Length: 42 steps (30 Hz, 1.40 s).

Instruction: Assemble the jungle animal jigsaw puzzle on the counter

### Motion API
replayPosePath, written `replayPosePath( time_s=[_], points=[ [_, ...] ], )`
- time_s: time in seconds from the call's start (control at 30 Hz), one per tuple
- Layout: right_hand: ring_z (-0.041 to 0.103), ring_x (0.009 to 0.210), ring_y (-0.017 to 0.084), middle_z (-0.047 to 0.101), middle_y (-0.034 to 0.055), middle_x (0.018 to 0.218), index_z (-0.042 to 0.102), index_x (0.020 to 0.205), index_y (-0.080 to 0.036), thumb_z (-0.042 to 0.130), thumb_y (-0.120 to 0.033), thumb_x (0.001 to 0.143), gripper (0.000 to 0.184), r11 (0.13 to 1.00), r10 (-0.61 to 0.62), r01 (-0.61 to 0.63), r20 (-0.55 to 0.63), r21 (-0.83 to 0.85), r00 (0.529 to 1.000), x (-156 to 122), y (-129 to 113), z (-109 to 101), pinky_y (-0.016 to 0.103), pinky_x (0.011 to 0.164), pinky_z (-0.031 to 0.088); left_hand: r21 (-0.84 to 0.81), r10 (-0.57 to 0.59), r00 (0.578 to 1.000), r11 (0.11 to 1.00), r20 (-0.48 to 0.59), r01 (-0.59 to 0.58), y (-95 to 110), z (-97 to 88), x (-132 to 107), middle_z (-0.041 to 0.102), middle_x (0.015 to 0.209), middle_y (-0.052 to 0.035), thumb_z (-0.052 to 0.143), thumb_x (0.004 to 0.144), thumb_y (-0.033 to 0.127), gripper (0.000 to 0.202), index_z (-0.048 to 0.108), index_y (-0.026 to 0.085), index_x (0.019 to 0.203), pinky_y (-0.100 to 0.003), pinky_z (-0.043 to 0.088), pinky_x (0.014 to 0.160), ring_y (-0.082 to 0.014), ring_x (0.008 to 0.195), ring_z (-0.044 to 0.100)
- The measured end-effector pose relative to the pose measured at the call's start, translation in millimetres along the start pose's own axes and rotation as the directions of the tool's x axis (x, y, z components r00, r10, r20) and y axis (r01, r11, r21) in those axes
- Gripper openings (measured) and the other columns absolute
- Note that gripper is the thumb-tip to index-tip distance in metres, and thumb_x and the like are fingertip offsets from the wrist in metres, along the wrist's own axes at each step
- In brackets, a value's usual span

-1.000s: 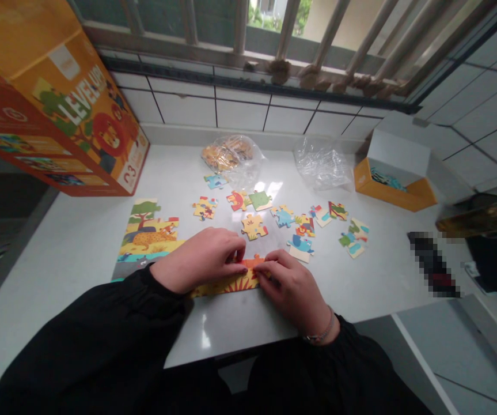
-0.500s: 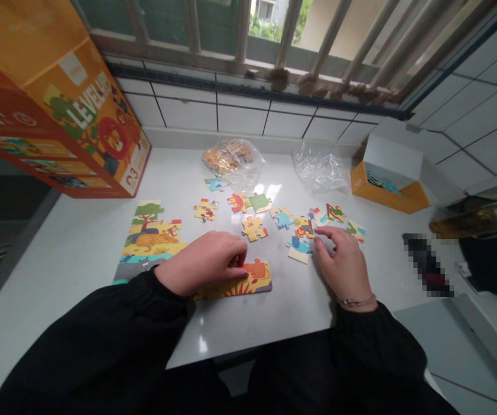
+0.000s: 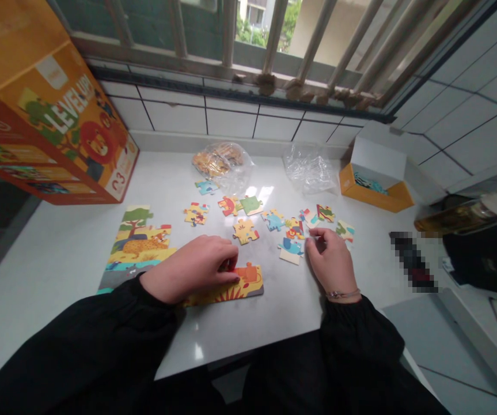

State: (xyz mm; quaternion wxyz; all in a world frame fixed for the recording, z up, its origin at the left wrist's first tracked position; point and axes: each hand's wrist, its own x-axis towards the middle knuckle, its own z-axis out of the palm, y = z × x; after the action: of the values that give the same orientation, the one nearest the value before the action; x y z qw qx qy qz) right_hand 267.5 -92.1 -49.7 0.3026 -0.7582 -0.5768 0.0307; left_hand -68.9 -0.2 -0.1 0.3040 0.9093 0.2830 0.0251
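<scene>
My left hand [image 3: 192, 270] lies curled on a joined strip of jigsaw pieces [image 3: 226, 293], its fingertips at the strip's red-and-orange end. To the left of that hand lies a larger assembled savanna picture with a leopard and a tree [image 3: 138, 245]. My right hand [image 3: 331, 262] is among the loose pieces, its fingertips pinched together. A blue elephant piece [image 3: 290, 252] lies just left of those fingers. Whether they hold a small piece, I cannot tell. Several more loose pieces [image 3: 245, 231] are scattered across the counter.
A large orange LEVEL UP puzzle box [image 3: 58, 109] stands at the left. Behind the pieces are a bag of pieces [image 3: 222, 167] and a clear plastic bag [image 3: 308, 171]. An open orange box [image 3: 373, 185] sits at the right, near a bottle [image 3: 468, 216]. The white counter [image 3: 67, 282] ends before me.
My right hand has left the strip and moved right among the loose pieces, its fingers now drawn together. My left hand stays on the strip. The view has shifted slightly.
</scene>
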Motion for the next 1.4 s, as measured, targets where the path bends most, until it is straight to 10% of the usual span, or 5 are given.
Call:
replayPosePath(
  time_s=[0.57, 0.77, 1.03, 1.4],
  points=[
    [0.069, 0.094, 0.031, 0.080, 0.0145, 0.114, 0.075, 0.122, -0.018, 0.069, -0.042, 0.097, 0.036, 0.995, -0.092, 0.094, 0.089, -0.019, 0.992, 16.4, -12.2, 6.2, 0.050, 0.094, 0.056, 0.009, 0.006, 1.000, 1.000, -0.006, -0.006, 2.4, -2.7, -1.3, 0.071, 0.087, -0.0014, 0.081, 0.094, 0.031, 0.019, 0.068, 0.021, 0.085, -0.031, 0.037, 0.068, -0.0168, 0.074, 0.060],
    [0.072, 0.096, 0.030, 0.079, 0.0179, 0.128, 0.076, 0.132, -0.015, 0.069, -0.033, 0.091, 0.045, 0.983, -0.172, 0.181, 0.179, -0.033, 0.969, 45.1, -19.3, 14.2, 0.050, 0.097, 0.058, 0.070, 0.027, 0.995, 0.997, -0.091, -0.021, 2.5, 3.2, 3.7, 0.078, 0.103, -0.0071, 0.068, 0.106, 0.037, 0.018, 0.074, 0.022, 0.112, -0.034, 0.048, 0.079, -0.0224, 0.089, 0.070],
    [0.069, 0.079, 0.027, 0.079, 0.0098, 0.094, 0.071, 0.151, -0.018, 0.074, -0.030, 0.091, 0.062, 0.983, -0.174, 0.185, 0.337, -0.002, 0.925, 69.6, -17.5, 11.0, 0.047, 0.088, 0.059, 0.278, -0.109, 0.986, 0.950, -0.128, 0.141, 6.4, 11.7, 13.0, 0.080, 0.125, -0.0202, 0.055, 0.113, 0.041, 0.048, 0.061, 0.013, 0.151, -0.042, 0.057, 0.090, -0.0335, 0.109, 0.078],
    [0.064, 0.086, 0.024, 0.071, 0.0118, 0.119, 0.074, 0.137, -0.020, 0.080, -0.031, 0.087, 0.052, 0.951, -0.302, 0.308, 0.275, 0.024, 0.913, 78.4, -26.9, 2.9, 0.043, 0.090, 0.057, 0.333, -0.274, 0.922, 0.872, -0.274, 0.358, -0.7, 13.7, 10.4, 0.083, 0.112, -0.0174, 0.052, 0.113, 0.046, 0.056, 0.058, 0.015, 0.158, -0.036, 0.054, 0.076, -0.0299, 0.093, 0.079]
  ],
)
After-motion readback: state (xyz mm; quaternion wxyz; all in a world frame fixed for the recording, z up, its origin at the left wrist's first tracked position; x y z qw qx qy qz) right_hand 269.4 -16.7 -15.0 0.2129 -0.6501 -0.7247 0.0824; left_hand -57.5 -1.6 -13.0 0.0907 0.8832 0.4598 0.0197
